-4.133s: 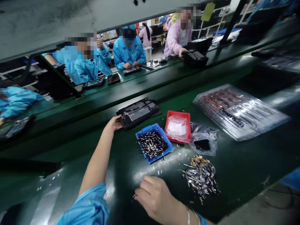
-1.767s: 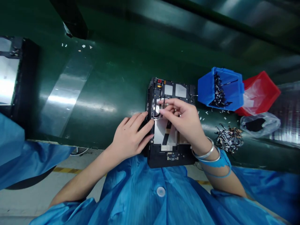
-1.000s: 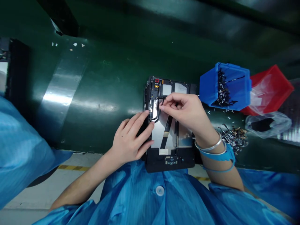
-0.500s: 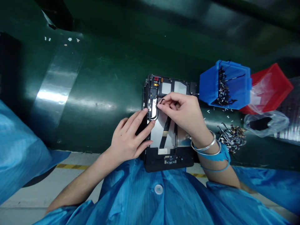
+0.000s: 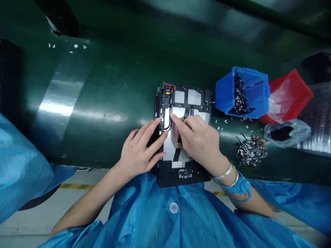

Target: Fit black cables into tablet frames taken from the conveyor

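An opened tablet (image 5: pixel 168 175), its circuit board, silver battery plate and flat ribbon cables exposed, lies before me on the bench. My left hand (image 5: pixel 139 146) rests on its left edge with the fingers spread, index and middle fingertips touching near a curved black cable (image 5: pixel 167 128). My right hand (image 5: pixel 199 137) is over the middle of the tablet. Its index finger points out and presses on the upper stretch of that cable, while the other fingers are curled beneath the palm. A black ribbon cable (image 5: pixel 177 155) is partly covered by this hand.
To the right stands a blue bin (image 5: pixel 223 94) with small black cables inside, beside a red bin (image 5: pixel 297 93) and a clear plastic bag (image 5: pixel 300 132). A heap of small cable parts (image 5: pixel 250 150) and white scraps lie nearby. Blue-sleeved people are on both sides.
My right hand has gone from pinching the black cable's upper end to pressing the cable down with its index finger. My left hand stays in the same place on the tablet.
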Tool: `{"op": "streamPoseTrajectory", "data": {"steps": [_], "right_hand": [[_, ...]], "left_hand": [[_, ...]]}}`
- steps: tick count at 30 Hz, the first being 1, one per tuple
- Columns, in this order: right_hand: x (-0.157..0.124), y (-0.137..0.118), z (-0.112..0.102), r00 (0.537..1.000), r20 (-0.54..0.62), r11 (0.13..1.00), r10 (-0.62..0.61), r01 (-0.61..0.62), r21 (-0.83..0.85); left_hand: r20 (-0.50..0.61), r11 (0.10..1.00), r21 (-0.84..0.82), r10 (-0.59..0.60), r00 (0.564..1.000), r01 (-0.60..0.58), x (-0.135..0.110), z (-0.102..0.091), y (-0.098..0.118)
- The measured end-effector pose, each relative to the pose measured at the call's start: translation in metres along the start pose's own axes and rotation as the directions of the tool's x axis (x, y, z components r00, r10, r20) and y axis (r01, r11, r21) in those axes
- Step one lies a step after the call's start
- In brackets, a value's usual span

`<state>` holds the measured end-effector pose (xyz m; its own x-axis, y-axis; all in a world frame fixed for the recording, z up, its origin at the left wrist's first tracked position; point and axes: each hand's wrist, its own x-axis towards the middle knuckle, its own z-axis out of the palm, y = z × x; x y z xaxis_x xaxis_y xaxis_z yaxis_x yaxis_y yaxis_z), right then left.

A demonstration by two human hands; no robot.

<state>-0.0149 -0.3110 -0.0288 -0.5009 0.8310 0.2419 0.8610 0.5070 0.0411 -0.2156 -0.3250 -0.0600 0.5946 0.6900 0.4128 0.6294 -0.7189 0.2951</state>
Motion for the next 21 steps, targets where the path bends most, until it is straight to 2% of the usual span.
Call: {"op": "streamPoseTrajectory", "data": {"steps": [3,6,8,9,11,12,15,18,20,21], "right_hand": [[0.006,0.004,0.003,0.999,-0.002,0.999,0.046,-0.046,-0.018],[0.002,0.012,-0.008,0.996,-0.046,0.996,0.077,-0.074,0.055],[-0.013,0.018,-0.017,0.976,-0.084,0.975,0.200,-0.190,0.117],[-0.024,0.020,-0.020,0.948,-0.100,0.948,0.302,-0.288,0.137],[-0.048,0.021,-0.022,0.854,-0.091,0.854,0.513,-0.497,0.150],[-0.059,0.021,-0.021,0.818,-0.051,0.812,0.572,-0.558,0.170],[-0.082,0.016,-0.013,0.741,0.172,0.677,0.650,-0.667,0.312],[-0.084,0.010,-0.010,0.669,0.240,0.497,0.703,-0.704,0.507],[-0.076,0.008,-0.014,0.655,0.227,0.404,0.721,-0.663,0.631],[-0.070,0.007,-0.017,0.659,0.206,0.378,0.724,-0.627,0.681]], "left_hand": [[0.004,1.000,-0.021,-0.002,1.000,0.002,0.000,0.001,-0.001],[0.022,0.994,-0.103,-0.045,0.999,0.047,-0.003,0.000,0.000],[0.002,0.972,-0.190,-0.139,0.990,0.136,-0.007,-0.001,0.005],[-0.011,0.954,-0.224,-0.208,0.978,0.201,-0.010,-0.002,0.010],[-0.013,0.913,-0.248,-0.337,0.941,0.324,-0.017,-0.001,0.022],[0.001,0.898,-0.244,-0.377,0.926,0.365,-0.020,-0.001,0.028],[0.047,0.878,-0.264,-0.401,0.915,0.399,-0.028,0.002,0.046],[0.064,0.812,-0.377,-0.458,0.887,0.446,-0.030,-0.002,0.056],[0.098,0.720,-0.455,-0.545,0.833,0.525,-0.028,-0.010,0.058],[0.127,0.647,-0.497,-0.604,0.787,0.577,-0.025,-0.016,0.057]]}}
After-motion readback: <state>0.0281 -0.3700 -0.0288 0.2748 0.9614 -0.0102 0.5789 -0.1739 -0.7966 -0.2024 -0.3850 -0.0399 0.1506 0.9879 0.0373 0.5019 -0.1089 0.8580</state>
